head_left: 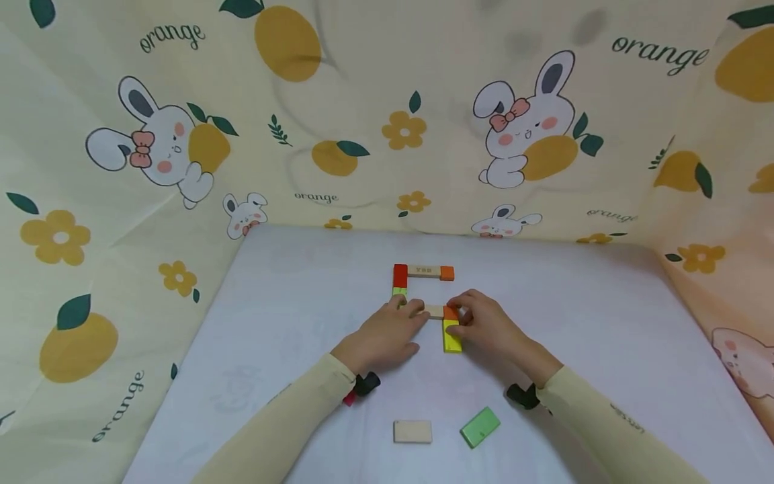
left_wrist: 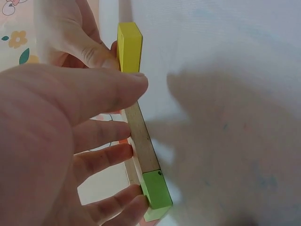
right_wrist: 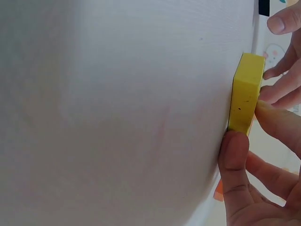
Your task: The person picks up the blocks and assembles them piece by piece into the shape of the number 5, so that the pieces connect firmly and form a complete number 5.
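Note:
A line of small wooden blocks forms a bent shape on the white table. My left hand (head_left: pixel 387 333) reaches over its lower left corner, fingers extended. In the left wrist view its fingertips rest along the side of a plain wood block (left_wrist: pixel 144 136) and a green block (left_wrist: pixel 157 189), with the thumb overlapping the yellow end. My right hand (head_left: pixel 491 326) pinches the yellow block (head_left: pixel 451 338) between thumb and index finger, as the right wrist view shows. An orange block (head_left: pixel 450 312) adjoins the yellow one's far end, close to the right fingers.
Farther back, a red block (head_left: pixel 400 274), a printed wood block (head_left: pixel 425 271) and an orange block (head_left: pixel 447 273) lie joined. Nearer lie a loose plain wood block (head_left: pixel 412 431) and a green block (head_left: pixel 480 427). A red piece (head_left: pixel 349 398) shows partly beneath the left wrist.

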`<move>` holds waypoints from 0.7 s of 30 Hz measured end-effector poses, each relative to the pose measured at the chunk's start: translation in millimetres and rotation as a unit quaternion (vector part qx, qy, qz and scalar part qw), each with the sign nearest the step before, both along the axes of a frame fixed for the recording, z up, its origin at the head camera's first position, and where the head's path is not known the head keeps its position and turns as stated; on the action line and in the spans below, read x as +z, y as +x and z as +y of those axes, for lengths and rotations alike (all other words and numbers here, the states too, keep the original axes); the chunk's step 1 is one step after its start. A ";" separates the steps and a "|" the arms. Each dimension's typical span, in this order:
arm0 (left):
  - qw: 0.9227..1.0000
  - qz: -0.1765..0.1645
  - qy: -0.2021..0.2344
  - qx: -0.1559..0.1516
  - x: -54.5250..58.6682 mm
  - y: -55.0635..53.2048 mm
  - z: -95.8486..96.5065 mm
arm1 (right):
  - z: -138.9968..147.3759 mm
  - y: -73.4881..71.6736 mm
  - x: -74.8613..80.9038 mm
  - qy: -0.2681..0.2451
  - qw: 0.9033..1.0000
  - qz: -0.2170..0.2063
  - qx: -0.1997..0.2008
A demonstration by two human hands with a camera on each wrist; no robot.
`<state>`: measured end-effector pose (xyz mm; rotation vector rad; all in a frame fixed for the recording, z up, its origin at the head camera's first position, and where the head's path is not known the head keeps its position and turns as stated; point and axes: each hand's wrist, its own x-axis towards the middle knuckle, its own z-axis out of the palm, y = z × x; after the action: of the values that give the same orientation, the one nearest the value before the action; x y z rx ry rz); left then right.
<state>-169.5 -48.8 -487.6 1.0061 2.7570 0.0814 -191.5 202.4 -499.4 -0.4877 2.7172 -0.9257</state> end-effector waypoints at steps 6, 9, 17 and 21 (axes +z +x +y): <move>1.000 0.002 0.000 0.002 2.2 -0.5 -0.5 | 0.1 -0.9 2.8 -0.002 1.000 -0.006 0.003; 1.000 0.004 -0.003 0.001 1.9 0.3 -0.3 | 0.3 -0.4 1.4 -0.005 1.000 -0.005 0.006; 1.000 0.003 0.002 0.002 6.3 1.0 -0.2 | -0.3 -0.8 2.7 -0.007 1.000 -0.001 0.002; 1.000 0.003 0.000 0.000 5.8 0.8 0.3 | -0.1 -0.2 1.5 -0.008 1.000 -0.004 0.001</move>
<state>-168.7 -48.5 -481.7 1.0071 2.7634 0.0773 -191.7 202.3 -497.8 -0.4880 2.7036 -0.9478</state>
